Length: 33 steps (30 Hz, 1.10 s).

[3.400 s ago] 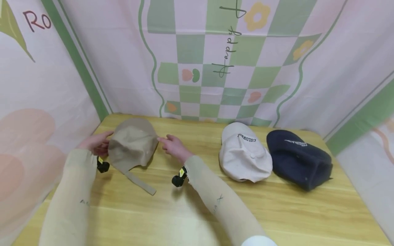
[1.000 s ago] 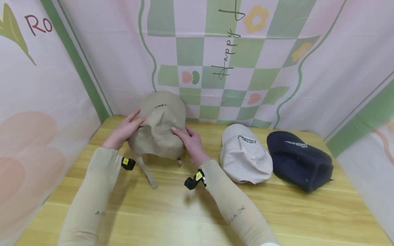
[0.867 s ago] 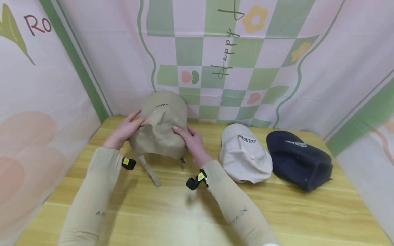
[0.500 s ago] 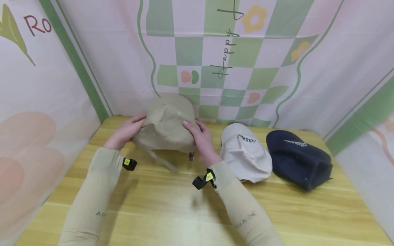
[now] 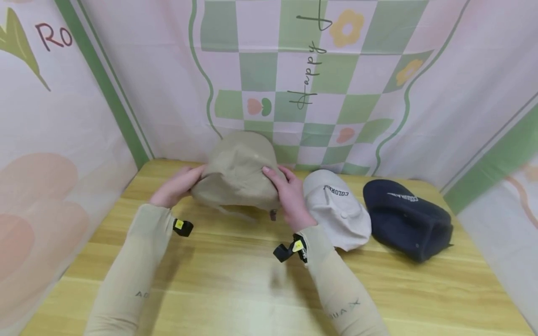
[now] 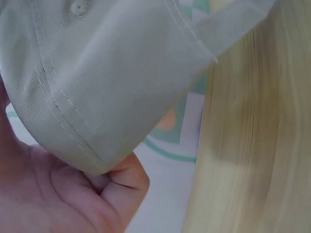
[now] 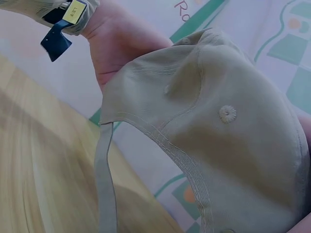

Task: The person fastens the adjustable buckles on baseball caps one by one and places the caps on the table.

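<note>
A khaki baseball cap (image 5: pixel 241 172) is held between both hands above the back of the wooden table, its rear opening facing me. My left hand (image 5: pixel 176 186) grips its left side; in the left wrist view, curled fingers (image 6: pixel 124 182) wrap the fabric edge. On the other side, my right hand (image 5: pixel 292 193) holds the cap with the thumb on top and the fingers behind. A loose strap (image 7: pixel 104 179) dangles from the left of the rear opening. Just beside my right hand lies a cream cap (image 5: pixel 338 210) with dark lettering, partly covered by that hand and wrist.
A navy cap (image 5: pixel 407 219) with white lettering lies right of the cream one. The wooden table (image 5: pixel 235 280) ends at a printed checkered curtain (image 5: pixel 294 70) behind, with cloth walls at both sides. Small black wrist cameras (image 5: pixel 183 227) hang below the cuffs.
Earlier the khaki cap lay at the table's left with hands beside it. It was then gripped and lifted, and over the last second it has moved right, towards the cream cap, and slightly lower.
</note>
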Each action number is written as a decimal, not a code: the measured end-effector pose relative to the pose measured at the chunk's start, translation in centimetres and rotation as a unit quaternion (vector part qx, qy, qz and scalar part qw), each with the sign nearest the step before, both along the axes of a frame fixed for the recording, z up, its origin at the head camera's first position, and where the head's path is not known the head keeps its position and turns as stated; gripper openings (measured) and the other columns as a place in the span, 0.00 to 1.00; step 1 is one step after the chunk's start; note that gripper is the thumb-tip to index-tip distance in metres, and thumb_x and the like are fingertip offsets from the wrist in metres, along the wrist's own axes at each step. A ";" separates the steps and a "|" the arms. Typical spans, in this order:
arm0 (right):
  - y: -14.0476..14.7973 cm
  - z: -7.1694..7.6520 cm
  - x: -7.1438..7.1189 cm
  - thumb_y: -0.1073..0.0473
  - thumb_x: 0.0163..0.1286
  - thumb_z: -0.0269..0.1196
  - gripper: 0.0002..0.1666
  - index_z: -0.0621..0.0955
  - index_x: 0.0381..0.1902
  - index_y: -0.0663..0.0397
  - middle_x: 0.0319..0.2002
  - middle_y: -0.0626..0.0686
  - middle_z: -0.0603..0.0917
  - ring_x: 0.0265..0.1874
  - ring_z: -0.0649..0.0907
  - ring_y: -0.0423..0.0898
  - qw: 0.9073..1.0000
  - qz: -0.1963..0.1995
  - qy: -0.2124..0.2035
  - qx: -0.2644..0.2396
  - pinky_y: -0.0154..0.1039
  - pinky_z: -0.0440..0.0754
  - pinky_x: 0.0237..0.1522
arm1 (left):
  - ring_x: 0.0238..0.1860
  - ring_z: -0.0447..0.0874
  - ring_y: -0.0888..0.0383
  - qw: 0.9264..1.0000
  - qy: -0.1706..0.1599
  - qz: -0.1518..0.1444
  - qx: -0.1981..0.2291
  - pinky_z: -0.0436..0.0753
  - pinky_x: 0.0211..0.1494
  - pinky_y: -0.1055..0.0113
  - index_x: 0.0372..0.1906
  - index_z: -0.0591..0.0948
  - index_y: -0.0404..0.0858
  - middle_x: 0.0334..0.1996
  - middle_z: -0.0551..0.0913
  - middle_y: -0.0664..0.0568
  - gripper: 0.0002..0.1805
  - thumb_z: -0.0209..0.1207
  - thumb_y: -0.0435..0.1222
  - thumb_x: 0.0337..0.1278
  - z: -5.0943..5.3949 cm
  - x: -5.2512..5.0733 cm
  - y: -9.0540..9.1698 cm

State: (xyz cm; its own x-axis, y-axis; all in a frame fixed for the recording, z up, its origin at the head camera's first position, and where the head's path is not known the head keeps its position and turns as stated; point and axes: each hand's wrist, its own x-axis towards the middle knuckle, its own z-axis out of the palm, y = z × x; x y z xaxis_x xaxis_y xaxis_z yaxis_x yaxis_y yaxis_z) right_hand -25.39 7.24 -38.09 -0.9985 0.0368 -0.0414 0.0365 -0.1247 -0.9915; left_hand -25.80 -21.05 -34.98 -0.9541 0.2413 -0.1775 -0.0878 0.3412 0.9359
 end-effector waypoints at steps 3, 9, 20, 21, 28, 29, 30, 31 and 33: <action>0.3 -0.1 0.0 0.40 0.63 0.73 0.43 0.74 0.69 0.53 0.65 0.53 0.74 0.58 0.77 0.50 1.000 -0.018 0.000 -0.004 0.44 0.75 0.62 | 0.51 0.78 0.53 0.998 0.005 -0.004 0.059 0.75 0.62 0.56 0.66 0.74 0.31 0.55 0.78 0.44 0.32 0.46 0.55 0.79 -0.3 -0.2 0.4; 1.0 -0.3 0.0 0.42 0.66 0.71 0.41 0.74 0.69 0.57 0.65 0.56 0.73 0.58 0.77 0.52 0.998 -0.049 0.005 -0.037 0.45 0.75 0.62 | 0.56 0.81 0.46 0.987 0.001 -0.035 0.157 0.74 0.66 0.52 0.78 0.59 0.34 0.67 0.71 0.34 0.40 0.43 0.60 0.78 -0.8 -0.7 1.3; 1.8 -0.8 0.1 0.39 0.66 0.71 0.40 0.76 0.65 0.59 0.60 0.55 0.76 0.55 0.79 0.51 0.995 -0.090 0.004 -0.050 0.44 0.78 0.59 | 0.52 0.80 0.40 0.980 -0.010 -0.135 0.145 0.80 0.58 0.42 0.79 0.55 0.44 0.63 0.68 0.33 0.48 0.65 0.21 0.59 -2.5 -0.3 3.2; 2.0 -0.8 0.2 0.39 0.66 0.71 0.40 0.76 0.66 0.58 0.60 0.55 0.76 0.55 0.78 0.51 0.995 -0.092 0.002 -0.048 0.44 0.78 0.59 | 0.50 0.81 0.41 0.981 -0.012 -0.132 0.141 0.80 0.58 0.42 0.78 0.56 0.42 0.61 0.70 0.33 0.45 0.64 0.21 0.60 -2.6 -0.2 3.3; 3.0 -1.7 0.3 0.38 0.65 0.71 0.41 0.76 0.64 0.60 0.60 0.56 0.75 0.55 0.77 0.50 0.991 -0.121 -0.008 -0.058 0.42 0.76 0.60 | 0.41 0.87 0.51 0.989 0.019 -0.114 0.096 0.82 0.57 0.46 0.55 0.75 0.23 0.43 0.85 0.41 0.15 0.60 0.24 0.67 -3.0 -0.5 3.5; 3.1 -1.8 0.3 0.38 0.66 0.71 0.41 0.76 0.65 0.60 0.61 0.56 0.75 0.56 0.77 0.50 0.990 -0.124 -0.009 -0.060 0.41 0.76 0.60 | 0.41 0.87 0.51 0.989 0.022 -0.115 0.094 0.82 0.56 0.47 0.54 0.76 0.22 0.42 0.86 0.41 0.14 0.60 0.24 0.67 -3.0 -0.5 3.5; 3.2 -1.9 0.3 0.38 0.66 0.71 0.42 0.76 0.66 0.60 0.61 0.57 0.75 0.56 0.77 0.50 0.990 -0.127 -0.011 -0.059 0.41 0.76 0.61 | 0.41 0.87 0.51 0.989 0.023 -0.116 0.093 0.83 0.56 0.49 0.54 0.77 0.22 0.43 0.86 0.41 0.14 0.60 0.24 0.67 -2.9 -0.5 3.5; 3.3 -1.9 0.3 0.37 0.66 0.70 0.42 0.75 0.67 0.60 0.62 0.56 0.75 0.57 0.77 0.50 0.990 -0.128 -0.014 -0.058 0.41 0.76 0.61 | 0.42 0.87 0.51 0.988 0.024 -0.118 0.092 0.83 0.56 0.50 0.55 0.77 0.23 0.43 0.86 0.42 0.14 0.60 0.24 0.68 -2.9 -0.5 3.6; 3.4 -2.0 0.4 0.38 0.67 0.70 0.43 0.74 0.68 0.60 0.63 0.56 0.74 0.58 0.77 0.50 0.990 -0.130 -0.019 -0.060 0.40 0.75 0.62 | 0.43 0.87 0.51 0.988 0.026 -0.121 0.089 0.83 0.55 0.50 0.56 0.78 0.23 0.45 0.87 0.41 0.15 0.59 0.25 0.68 -2.9 -0.5 3.6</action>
State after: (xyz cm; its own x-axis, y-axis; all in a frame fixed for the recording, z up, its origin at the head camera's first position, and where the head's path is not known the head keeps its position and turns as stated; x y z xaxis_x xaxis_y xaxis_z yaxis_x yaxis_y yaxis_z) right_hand -25.02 10.66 -40.11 -0.9538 0.2840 -0.0975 0.0242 -0.2510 -0.9677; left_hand -26.34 -17.47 -37.86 -0.8714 0.4865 -0.0627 0.0269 0.1751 0.9842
